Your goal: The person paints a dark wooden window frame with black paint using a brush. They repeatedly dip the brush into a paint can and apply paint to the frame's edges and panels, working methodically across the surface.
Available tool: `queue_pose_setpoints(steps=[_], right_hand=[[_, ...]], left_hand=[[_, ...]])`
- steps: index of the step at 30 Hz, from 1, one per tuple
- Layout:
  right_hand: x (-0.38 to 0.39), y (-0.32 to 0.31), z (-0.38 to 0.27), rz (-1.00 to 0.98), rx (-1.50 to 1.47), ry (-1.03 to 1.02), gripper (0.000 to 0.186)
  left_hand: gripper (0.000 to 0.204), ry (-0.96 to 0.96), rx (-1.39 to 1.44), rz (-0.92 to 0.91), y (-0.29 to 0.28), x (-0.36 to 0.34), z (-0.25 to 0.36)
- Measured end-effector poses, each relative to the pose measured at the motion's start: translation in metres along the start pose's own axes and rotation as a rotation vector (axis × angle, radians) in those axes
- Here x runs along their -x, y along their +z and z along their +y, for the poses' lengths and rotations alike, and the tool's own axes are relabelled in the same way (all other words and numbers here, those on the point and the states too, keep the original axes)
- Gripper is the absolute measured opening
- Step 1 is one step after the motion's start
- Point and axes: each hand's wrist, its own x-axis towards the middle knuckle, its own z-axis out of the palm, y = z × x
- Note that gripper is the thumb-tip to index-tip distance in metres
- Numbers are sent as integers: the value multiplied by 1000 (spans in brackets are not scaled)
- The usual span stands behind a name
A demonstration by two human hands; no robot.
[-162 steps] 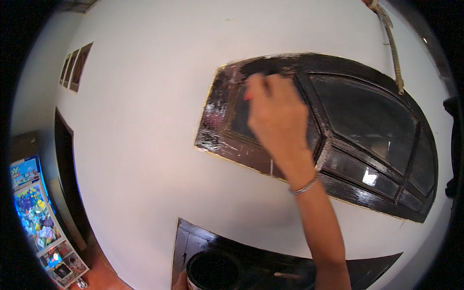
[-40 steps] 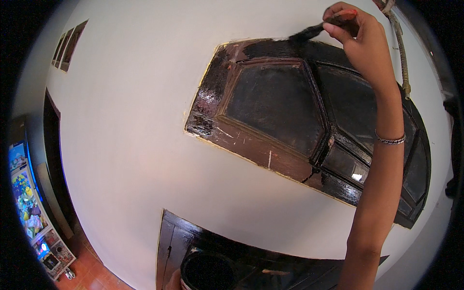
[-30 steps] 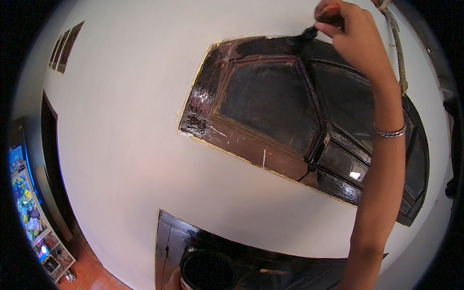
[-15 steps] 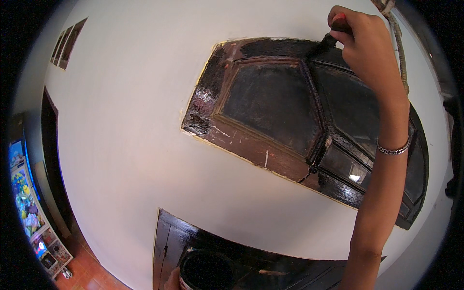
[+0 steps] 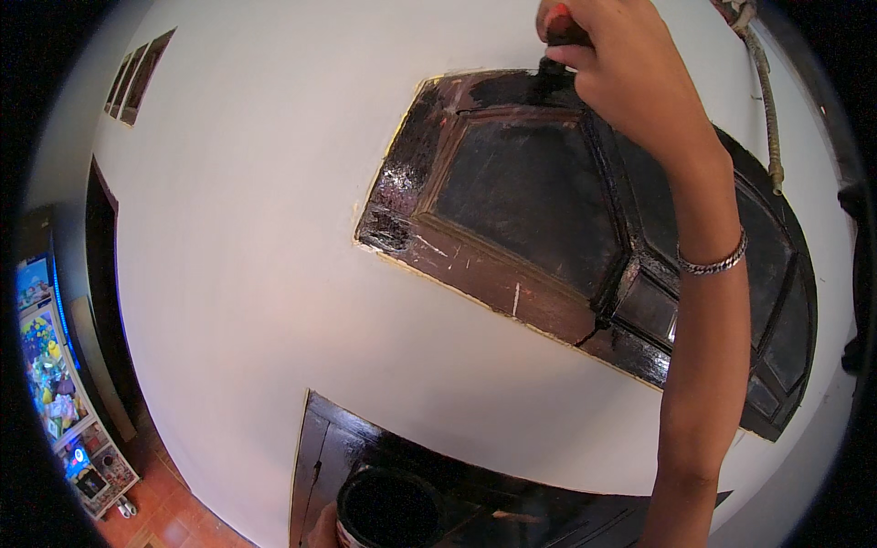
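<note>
My right hand [image 5: 607, 68], at the top with a chain bracelet on its wrist, is closed round a paintbrush [image 5: 559, 27] with a red-tipped handle. The dark bristles touch the top rail of an arched wooden window frame [image 5: 512, 87] set in the white wall. Wet black paint covers parts of this frame; the bottom-left rail is mostly brown and scuffed. At the lower edge, my left hand [image 5: 322, 525] grips an open can [image 5: 388, 507] of black paint, fingers mostly hidden, in front of a dark wooden panel [image 5: 320, 411] below the window.
A rough rope-like length [image 5: 769, 119] hangs at the upper right. Three small openings [image 5: 137, 78] are high on the left. Below them are a dark doorway [image 5: 102, 256] and a cluttered unit [image 5: 64, 384] with lit screens, above a red tiled floor [image 5: 164, 502]. A yellowish edging [image 5: 384, 155] borders the window.
My right hand and brush have moved left along the top rail since half a second ago, revealing more of the right pane's outer edge. The left hand with the can has barely moved.
</note>
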Motion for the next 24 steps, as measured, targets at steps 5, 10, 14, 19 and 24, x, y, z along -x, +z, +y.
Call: queue_pose_setpoints(steps=[5,10,14,19,24], right_hand=[[-1,9,-10,55,-110,-20,6],[-3,-16,-25,46,-102,135,7],[-12,-36,-19,-135,-7,419,7],[-6,-13,-8,-93,59,110,5],[-12,5,-9,-105,-85,42,5]], left_hand=[[107,-9,-1,8,0,1,-2],[107,-4,-1,11,-2,2,-5],[108,12,-3,21,-3,2,-7],[110,-2,-15,12,-4,1,-8],[108,-22,-17,4,-6,3,-10]])
